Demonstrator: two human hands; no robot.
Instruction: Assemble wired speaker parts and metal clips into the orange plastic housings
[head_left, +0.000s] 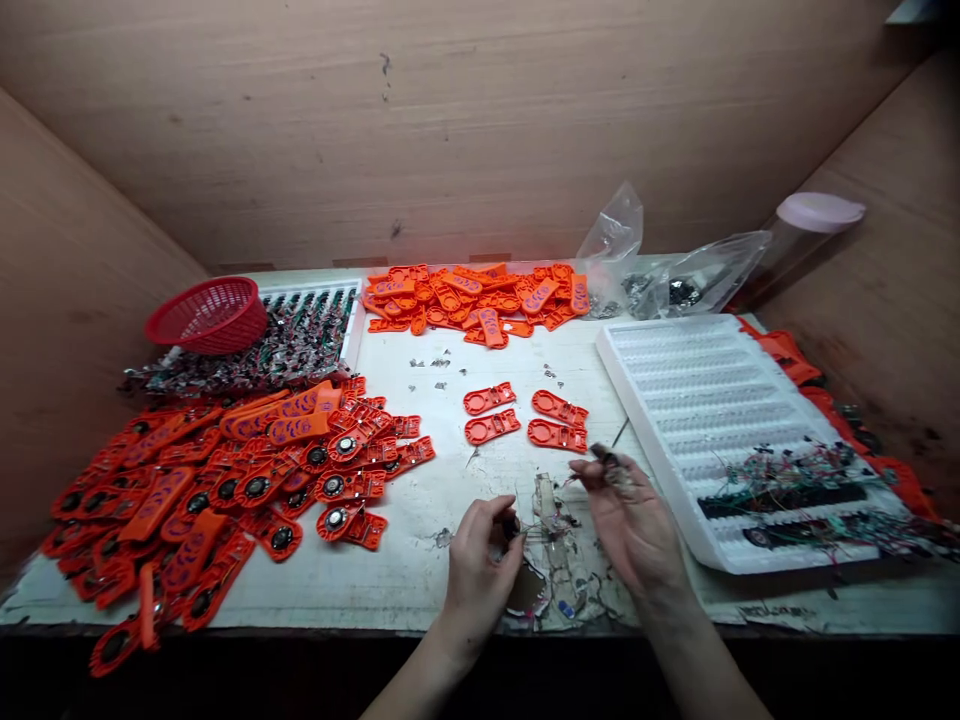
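Near the front edge of the table, my left hand [484, 560] is closed with its fingertips round a small dark round part [511, 526]. Thin wires run from that part toward the right. My right hand [634, 530] is raised a little to the right, its fingers pinched on a small dark piece [606, 456] with wires, too blurred to name. Beyond the hands, several orange plastic shells [491, 427] lie in two short columns on the white table top [420, 490].
A heap of orange shells with round discs [255, 487] covers the left. Behind it are a red basket [214, 312] and wired parts. More orange shells [465, 290] lie at the back. On the right stands a white foam tray [637, 410] with wired boards, near plastic bags [619, 225].
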